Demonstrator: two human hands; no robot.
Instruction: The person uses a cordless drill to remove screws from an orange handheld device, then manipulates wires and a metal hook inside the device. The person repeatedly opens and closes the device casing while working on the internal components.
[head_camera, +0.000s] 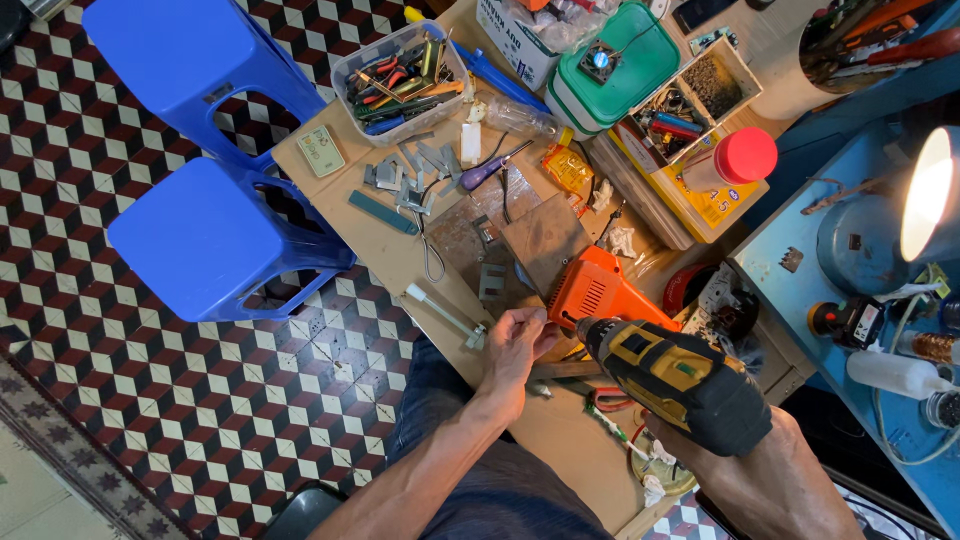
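Fingers (528, 322) of the left hand (515, 350) pinch something tiny at the drill (675, 380) tip; right hand (700, 440) grips it, drilling step, needs steady alignment.

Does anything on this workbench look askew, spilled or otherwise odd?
Nothing looks spilled or broken. Loose grey metal brackets lie scattered at random angles on the wooden board. The right hand holds a yellow drill.

Two blue plastic stools (205, 150) at 10 o'clock on checkered floor tiles (180, 400); clear tray of hand tools (395, 82) at 12; green-lidded box (612, 68) at 1 with small fan on top; red-capped bottle (735, 160) beside it; lit lamp (930, 195) at 3; orange power tool (595, 288) near centre
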